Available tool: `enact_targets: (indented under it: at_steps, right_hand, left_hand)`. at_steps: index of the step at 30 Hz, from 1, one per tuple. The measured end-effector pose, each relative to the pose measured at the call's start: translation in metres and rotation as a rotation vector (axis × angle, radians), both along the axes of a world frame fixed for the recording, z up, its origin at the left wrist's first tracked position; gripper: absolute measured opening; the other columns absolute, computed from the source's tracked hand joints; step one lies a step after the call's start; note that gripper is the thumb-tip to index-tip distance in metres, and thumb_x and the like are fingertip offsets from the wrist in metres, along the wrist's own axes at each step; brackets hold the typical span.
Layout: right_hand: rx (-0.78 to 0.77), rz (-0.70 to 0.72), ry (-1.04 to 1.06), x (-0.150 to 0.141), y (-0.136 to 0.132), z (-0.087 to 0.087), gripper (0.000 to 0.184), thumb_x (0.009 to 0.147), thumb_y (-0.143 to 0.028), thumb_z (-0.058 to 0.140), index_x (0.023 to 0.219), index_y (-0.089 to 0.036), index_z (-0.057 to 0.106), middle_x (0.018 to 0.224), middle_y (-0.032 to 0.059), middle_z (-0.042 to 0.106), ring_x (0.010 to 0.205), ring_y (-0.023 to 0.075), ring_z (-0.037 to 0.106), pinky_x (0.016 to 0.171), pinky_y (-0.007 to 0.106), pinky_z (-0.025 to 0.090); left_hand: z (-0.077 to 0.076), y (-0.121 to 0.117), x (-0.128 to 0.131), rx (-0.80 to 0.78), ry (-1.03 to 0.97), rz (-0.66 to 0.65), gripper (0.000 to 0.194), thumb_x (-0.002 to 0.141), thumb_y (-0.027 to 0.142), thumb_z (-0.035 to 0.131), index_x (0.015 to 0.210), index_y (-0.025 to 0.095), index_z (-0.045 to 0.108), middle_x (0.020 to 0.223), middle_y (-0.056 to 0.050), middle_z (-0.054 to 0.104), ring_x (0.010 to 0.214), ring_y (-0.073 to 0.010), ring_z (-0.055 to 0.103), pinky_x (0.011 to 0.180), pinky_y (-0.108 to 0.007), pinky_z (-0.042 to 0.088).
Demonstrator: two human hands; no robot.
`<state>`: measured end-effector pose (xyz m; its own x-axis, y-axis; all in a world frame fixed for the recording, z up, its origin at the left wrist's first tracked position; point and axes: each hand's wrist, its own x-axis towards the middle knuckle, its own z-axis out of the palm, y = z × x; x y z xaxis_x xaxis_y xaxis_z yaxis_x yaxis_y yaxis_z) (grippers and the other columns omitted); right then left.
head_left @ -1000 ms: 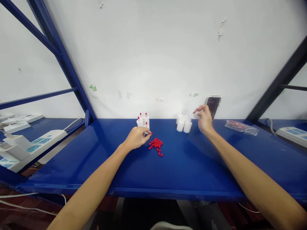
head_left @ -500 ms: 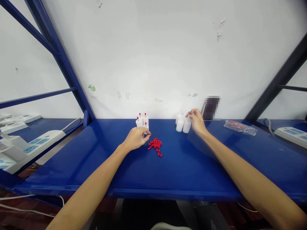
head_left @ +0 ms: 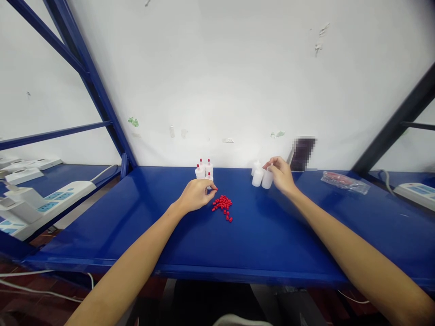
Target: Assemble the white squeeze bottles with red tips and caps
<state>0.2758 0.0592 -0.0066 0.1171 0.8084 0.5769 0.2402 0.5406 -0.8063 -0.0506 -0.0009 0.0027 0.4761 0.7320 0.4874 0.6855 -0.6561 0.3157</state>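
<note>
My left hand (head_left: 198,194) pinches a small red cap (head_left: 216,189) between thumb and fingertips, just above and left of a pile of loose red caps (head_left: 222,203). Behind that hand stand several white squeeze bottles (head_left: 200,172) with red caps on their tips; the hand partly covers the nearest one. Farther right, the fingers of my right hand (head_left: 281,175) are closed around the upper part of a white bottle (head_left: 267,179). Beside it are other white bottles (head_left: 257,178) with no red showing on them. Its fingers partly hide the held bottle's top.
Everything stands on a blue shelf (head_left: 190,240) against a white wall. A dark, pixelated upright object (head_left: 303,154) leans behind my right hand. A clear plastic bag (head_left: 345,182) with something red inside lies at right. White power strips (head_left: 64,199) and blue posts flank the shelf.
The whole view has shifted slightly, so things appear a little farther right. Both hands keep their holds, with barely any movement over the shelf.
</note>
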Motion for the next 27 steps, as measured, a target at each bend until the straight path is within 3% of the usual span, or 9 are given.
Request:
enact_targets:
  at_steps: [11, 16, 22, 27]
  right_hand:
    - [-0.041, -0.034, 0.096, -0.006, -0.01, -0.003, 0.006, 0.069, -0.02, 0.049, 0.073, -0.023, 0.052, 0.068, -0.0004, 0.061, 0.069, 0.0189, 0.062, 0.072, 0.035, 0.052]
    - [-0.029, -0.026, 0.21, -0.028, -0.032, -0.004, 0.009, 0.068, -0.019, 0.052, 0.075, -0.024, 0.049, 0.064, -0.0018, 0.059, 0.059, 0.0177, 0.059, 0.063, 0.035, 0.052]
    - [-0.174, 0.265, 0.216, -0.071, -0.066, -0.005, 0.01, 0.068, -0.02, 0.052, 0.077, -0.023, 0.05, 0.07, 0.0014, 0.065, 0.067, 0.0211, 0.065, 0.069, 0.038, 0.053]
    - [-0.317, 0.408, 0.189, -0.075, -0.068, -0.009, 0.018, 0.073, -0.024, 0.049, 0.089, -0.022, 0.055, 0.065, 0.0025, 0.067, 0.063, 0.0227, 0.064, 0.061, 0.035, 0.049]
  left_hand:
    - [-0.002, 0.0, 0.001, 0.053, -0.029, -0.011, 0.011, 0.083, 0.021, 0.06, 0.088, 0.019, 0.069, 0.071, 0.0, 0.069, 0.062, -0.0121, 0.06, 0.062, -0.023, 0.042]
    - [-0.006, 0.002, 0.001, 0.046, -0.039, -0.018, 0.01, 0.082, 0.02, 0.06, 0.088, 0.019, 0.069, 0.071, 0.0, 0.069, 0.062, -0.0122, 0.062, 0.064, -0.023, 0.044]
    - [-0.005, -0.001, 0.004, 0.033, -0.037, -0.033, 0.011, 0.081, 0.018, 0.062, 0.087, 0.019, 0.071, 0.073, 0.0, 0.072, 0.064, -0.0127, 0.065, 0.065, -0.023, 0.046]
    - [-0.004, -0.004, 0.007, 0.07, -0.061, -0.052, 0.012, 0.082, 0.018, 0.061, 0.088, 0.018, 0.07, 0.073, -0.001, 0.072, 0.064, -0.0125, 0.065, 0.067, -0.024, 0.048]
